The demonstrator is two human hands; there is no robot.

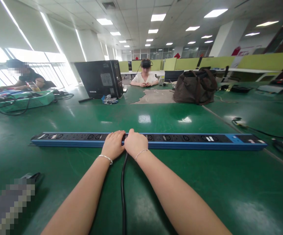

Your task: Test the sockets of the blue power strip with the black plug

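A long blue power strip point(175, 145) with a black face and several sockets lies crosswise on the green table. My left hand point(113, 143) rests over its middle, fingers together and curled across the top to hold it. Right beside it, my right hand point(136, 143) is closed in a fist at the strip, thumb side up. A black power cable point(123, 189) runs from between my hands toward the near edge of the table. Its upper end goes into my right hand's grip, and the plug there is hidden by my fingers.
Behind the strip stand a black computer case point(99, 78), gloves point(110, 99) and a brown bag point(195, 86). At the left is a green basket point(26, 102) of cables. One person point(145, 76) sits opposite, another at the far left. A black cable point(256, 129) lies at right.
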